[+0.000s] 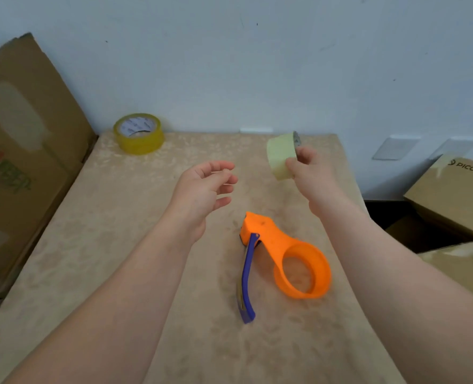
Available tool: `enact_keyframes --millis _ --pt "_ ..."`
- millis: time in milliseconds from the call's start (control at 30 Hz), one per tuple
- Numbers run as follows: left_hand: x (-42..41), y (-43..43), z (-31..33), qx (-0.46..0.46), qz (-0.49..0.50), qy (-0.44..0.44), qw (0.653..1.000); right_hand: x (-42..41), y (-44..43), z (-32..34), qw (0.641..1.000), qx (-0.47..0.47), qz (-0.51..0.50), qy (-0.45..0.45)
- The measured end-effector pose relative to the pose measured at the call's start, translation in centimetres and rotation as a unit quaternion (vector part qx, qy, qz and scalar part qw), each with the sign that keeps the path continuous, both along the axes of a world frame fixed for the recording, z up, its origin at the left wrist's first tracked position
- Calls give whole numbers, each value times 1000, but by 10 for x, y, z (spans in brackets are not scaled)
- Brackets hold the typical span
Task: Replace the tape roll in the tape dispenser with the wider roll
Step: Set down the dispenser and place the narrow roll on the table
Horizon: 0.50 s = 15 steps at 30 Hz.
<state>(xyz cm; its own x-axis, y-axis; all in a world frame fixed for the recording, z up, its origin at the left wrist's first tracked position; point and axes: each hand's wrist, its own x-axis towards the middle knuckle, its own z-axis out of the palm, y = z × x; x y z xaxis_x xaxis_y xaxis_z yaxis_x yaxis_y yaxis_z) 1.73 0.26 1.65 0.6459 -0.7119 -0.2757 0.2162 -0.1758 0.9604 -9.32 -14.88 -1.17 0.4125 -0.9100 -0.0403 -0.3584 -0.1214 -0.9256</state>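
An orange tape dispenser (288, 250) with a blue handle lies on its side on the beige table (119, 259), and its round roll holder has no roll in it. My right hand (310, 173) is raised above the table's far right, shut on a pale yellow tape roll (281, 156). My left hand (205, 189) hovers open over the table's middle, left of the dispenser, holding nothing. A darker yellow tape roll (139, 133) with a white core lies flat at the table's far left edge.
Large cardboard boxes (21, 151) lean against the table's left side. More cardboard boxes (457, 195) sit lower at the right, beyond the table's right edge. A light wall stands right behind the table.
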Motion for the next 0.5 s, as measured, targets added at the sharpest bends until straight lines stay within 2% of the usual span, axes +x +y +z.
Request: enact_keyframes --millis 100,200,300,500 --pt "7 -8 -3 10 -3 -2 1000 10 -24 -3 986 -105 -1 126" --pt "14 -15 -6 18 -4 -7 1000 13 -41 -11 962 -173 3 212" --pt "19 -20 -8 24 -7 -17 1000 15 -50 -20 944 -178 -5 277" --pt "25 -24 -9 25 -19 -30 999 23 -45 -20 917 -203 37 343"
